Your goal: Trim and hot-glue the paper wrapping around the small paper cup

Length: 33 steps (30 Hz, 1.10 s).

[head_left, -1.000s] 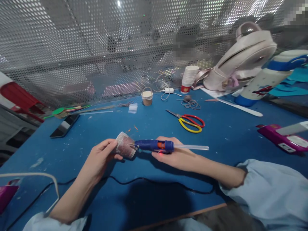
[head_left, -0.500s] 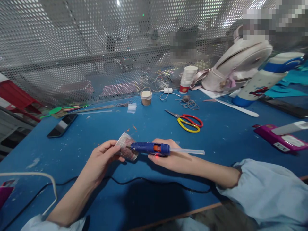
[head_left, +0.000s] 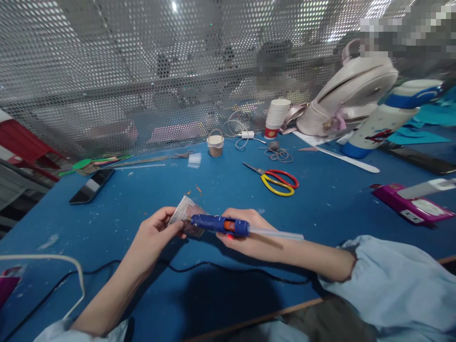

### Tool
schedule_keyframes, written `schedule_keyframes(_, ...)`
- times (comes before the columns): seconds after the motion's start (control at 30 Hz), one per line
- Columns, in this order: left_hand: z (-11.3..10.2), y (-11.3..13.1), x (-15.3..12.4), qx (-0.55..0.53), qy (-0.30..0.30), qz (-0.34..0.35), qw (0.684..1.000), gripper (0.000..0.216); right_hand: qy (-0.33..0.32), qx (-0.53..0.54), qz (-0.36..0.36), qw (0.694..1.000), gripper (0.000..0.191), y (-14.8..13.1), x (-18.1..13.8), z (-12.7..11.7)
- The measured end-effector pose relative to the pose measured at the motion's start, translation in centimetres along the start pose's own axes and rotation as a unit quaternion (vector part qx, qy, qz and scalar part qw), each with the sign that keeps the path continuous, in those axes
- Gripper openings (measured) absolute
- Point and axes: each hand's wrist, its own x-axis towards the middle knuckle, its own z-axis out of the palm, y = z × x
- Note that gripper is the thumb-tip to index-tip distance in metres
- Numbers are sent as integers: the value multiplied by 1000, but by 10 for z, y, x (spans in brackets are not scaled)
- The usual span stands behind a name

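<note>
My left hand [head_left: 153, 237] pinches a small clear cup wrapped in brownish thread [head_left: 188, 217], tipped on its side just above the blue table [head_left: 142, 190]. My right hand [head_left: 245, 232] is wrapped round a blue glue gun [head_left: 219, 223] with an orange trigger and a clear glue stick [head_left: 276, 234] poking out behind. The gun's nozzle touches the cup's side. A black cord [head_left: 228, 270] runs across the table below my arms.
Red and yellow scissors [head_left: 278, 181] lie beyond my hands. Farther back are a small thread-wrapped cup [head_left: 215, 144], a paper cup stack [head_left: 276, 117], a white charger cable [head_left: 242, 133], a pink bag [head_left: 352, 95] and a white and blue bottle [head_left: 388, 118]. A black phone [head_left: 91, 185] lies left, a magenta device [head_left: 409, 205] right.
The cup has turned in my left hand, showing its flatter side. The glue gun has dropped slightly and its nozzle has slid along the cup's side.
</note>
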Motion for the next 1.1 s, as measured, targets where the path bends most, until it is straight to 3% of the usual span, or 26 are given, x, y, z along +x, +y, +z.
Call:
schedule_keyframes(0.57,-2,-1,-2,76,12,43,996,26,-13,-95,-58,994,13,6,-4,2)
schedule_keyframes(1.1,-3,-3,-3,72,15,61,995,24,5,-119,-59,991,10,4,-6,0)
